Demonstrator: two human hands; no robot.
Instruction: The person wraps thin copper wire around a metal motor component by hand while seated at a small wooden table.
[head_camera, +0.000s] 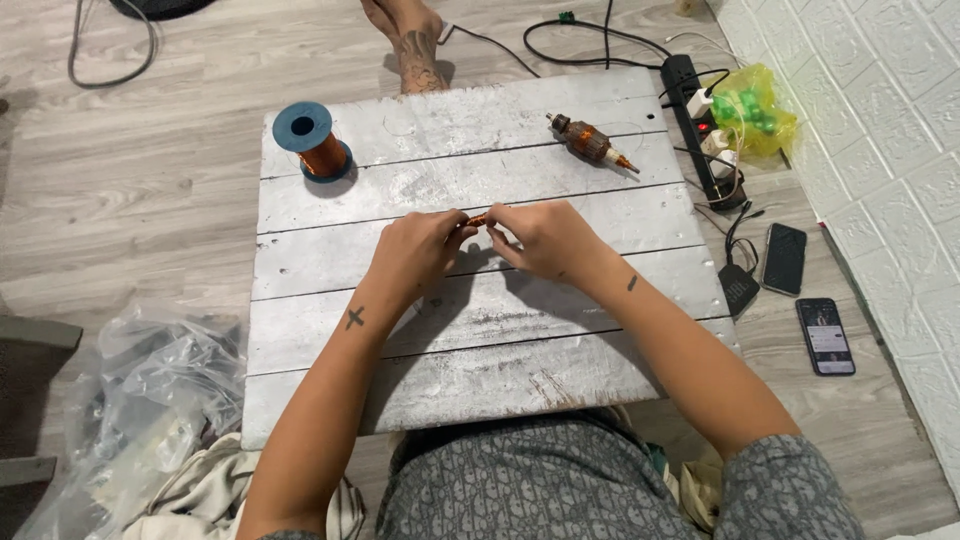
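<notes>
I see grey wood-plank floor, a white brick-pattern wall on the right, a whitewashed plank board as worktop, even indoor light.

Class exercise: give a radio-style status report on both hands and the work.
Left hand, right hand pinching small copper-coloured coil together. Blue copper-wire spool and brown motor armature lie apart.

- Left hand: bare; small dark cross tattoo near wrist.
- Right hand: bare; short dark mark on forearm.
- Grey patterned short-sleeved shirt.
</notes>
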